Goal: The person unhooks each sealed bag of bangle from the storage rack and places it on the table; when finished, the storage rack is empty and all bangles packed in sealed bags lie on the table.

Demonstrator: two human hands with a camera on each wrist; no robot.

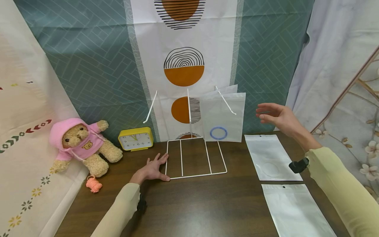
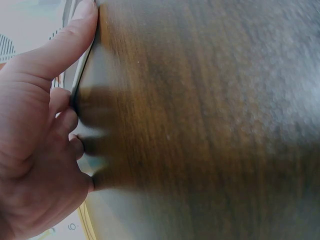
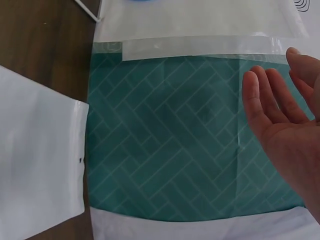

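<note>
Two flat white plastic pouches [image 1: 267, 154] [image 1: 297, 210] hug my brown wooden surface [image 1: 189, 207]'s right edge, way nearer my empty right hand [image 1: 279, 118] than my spread, ungripping left hand [image 1: 152, 169].

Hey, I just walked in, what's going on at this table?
A person's left hand touches the left side of a white wire rack on the table. The right hand hovers to the right of the rack, with nothing visible in its grip. One pouch with a blue ring stands in the rack's right part, a second pouch behind it, and two flat pouches lie to the right.
</note>
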